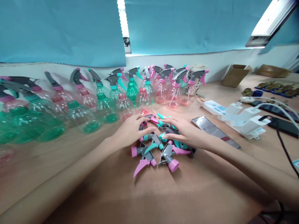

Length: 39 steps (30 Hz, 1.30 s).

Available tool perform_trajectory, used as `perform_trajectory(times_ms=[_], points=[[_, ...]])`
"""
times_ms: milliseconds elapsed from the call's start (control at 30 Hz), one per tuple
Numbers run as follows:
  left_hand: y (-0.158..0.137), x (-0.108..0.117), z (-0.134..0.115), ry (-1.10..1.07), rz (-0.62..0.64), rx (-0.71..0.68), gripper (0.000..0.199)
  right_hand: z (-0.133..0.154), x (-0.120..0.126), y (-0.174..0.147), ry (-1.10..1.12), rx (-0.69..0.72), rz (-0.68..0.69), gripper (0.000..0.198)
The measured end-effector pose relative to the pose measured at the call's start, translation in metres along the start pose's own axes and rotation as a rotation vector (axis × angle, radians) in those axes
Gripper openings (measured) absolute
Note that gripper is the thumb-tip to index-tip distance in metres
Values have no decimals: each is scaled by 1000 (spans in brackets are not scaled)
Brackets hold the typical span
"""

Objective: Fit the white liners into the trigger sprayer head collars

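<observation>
A loose pile of spray trigger heads lies on the table in front of me, grey with pink or turquoise levers and collars. One grey and pink trigger head (167, 154) rests at the near edge of the pile, beside another pink-levered trigger head (144, 155). My left hand (130, 129) reaches over the pile's left side, thumb apart from the stretched fingers. From the right, my right hand (187, 130) spreads over turquoise trigger heads, its fingers and thumb also apart. Both hands touch or nearly touch the pile; neither visibly grips a piece.
Open-necked clear bottles, such as a green-tinted bottle (106, 107) and a pink-tinted bottle (143, 101), stand before bottles fitted with sprayers (174, 93). At right lie a phone (213, 130), a power strip (231, 119) with chargers and cables, and a cardboard box (235, 75).
</observation>
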<state>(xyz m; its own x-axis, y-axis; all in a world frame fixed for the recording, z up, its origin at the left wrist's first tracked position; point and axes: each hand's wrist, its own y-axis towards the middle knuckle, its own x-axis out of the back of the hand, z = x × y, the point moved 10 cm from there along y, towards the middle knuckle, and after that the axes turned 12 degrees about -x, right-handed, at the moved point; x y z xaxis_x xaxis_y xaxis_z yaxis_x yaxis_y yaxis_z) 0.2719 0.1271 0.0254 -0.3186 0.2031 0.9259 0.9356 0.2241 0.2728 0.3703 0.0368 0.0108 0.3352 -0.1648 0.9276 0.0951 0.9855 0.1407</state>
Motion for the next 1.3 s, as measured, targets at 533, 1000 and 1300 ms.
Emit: perform_trajectory(times_ms=[533,1000,1300], points=[[-79,20,-68,111,-161,-232,27,7,-28,-40,-159,59,6,80],[-99,-11,-27,-138,-36,164,21,0,-23,-18,-134,42,-15,76],[-121,14,-42,-145,-186,65,24,73,-10,4,-102,228,-51,54]])
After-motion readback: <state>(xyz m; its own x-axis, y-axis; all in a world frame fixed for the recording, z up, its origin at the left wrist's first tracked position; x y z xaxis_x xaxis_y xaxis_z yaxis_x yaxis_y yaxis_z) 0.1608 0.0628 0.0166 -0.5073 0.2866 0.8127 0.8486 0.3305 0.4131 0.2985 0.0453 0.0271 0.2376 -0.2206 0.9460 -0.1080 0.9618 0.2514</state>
